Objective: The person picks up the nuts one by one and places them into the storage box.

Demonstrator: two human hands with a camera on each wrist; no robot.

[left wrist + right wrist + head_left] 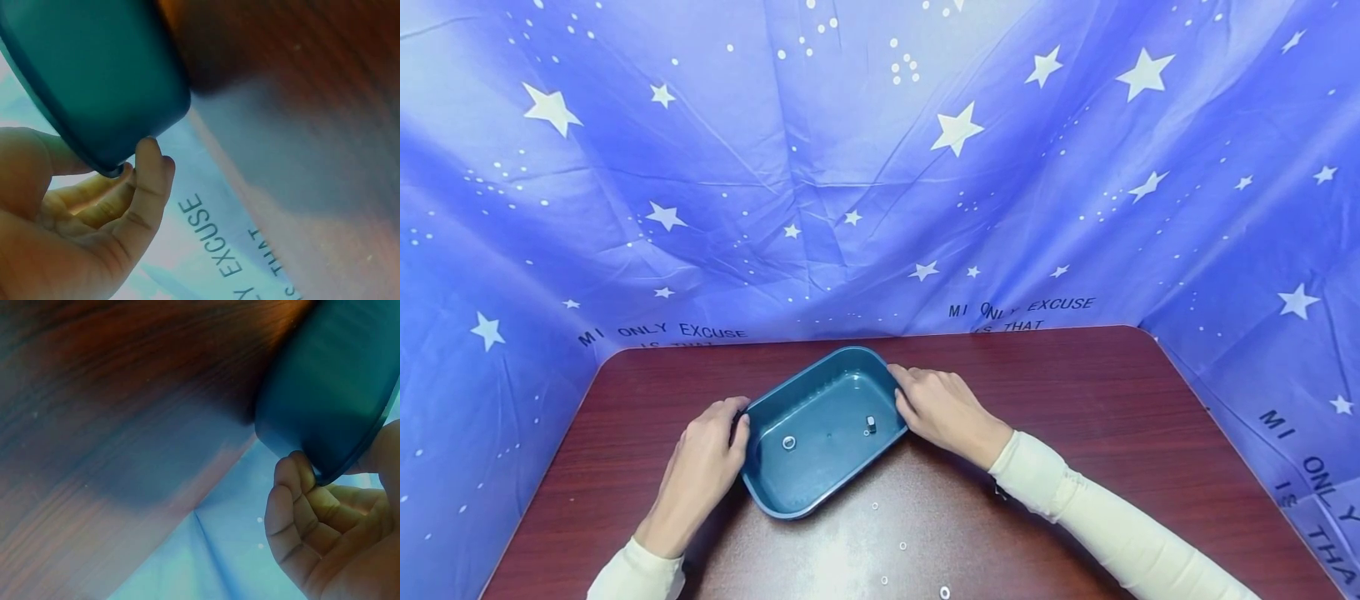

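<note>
Handle the one teal plastic tray [823,475], seated on the wood-grain table [1075,433], as probably light, stiff and smooth. Grip by the short-end rims. Left hand [703,458] and right hand [951,412] each pinch one such rim. Tray contents: one large ring [789,447], one dark metallic piece [871,424], one tiny ring [867,432]. Near side of tray: four small rings [903,546].

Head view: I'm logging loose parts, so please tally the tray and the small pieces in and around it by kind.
Blue-green rounded rectangular plastic tray: 1
Small pale round rings: 6 (2 in the tray, 4 on the red-brown wooden table)
Small dark-and-silver blocky piece in the tray: 1
Total: 8
</note>
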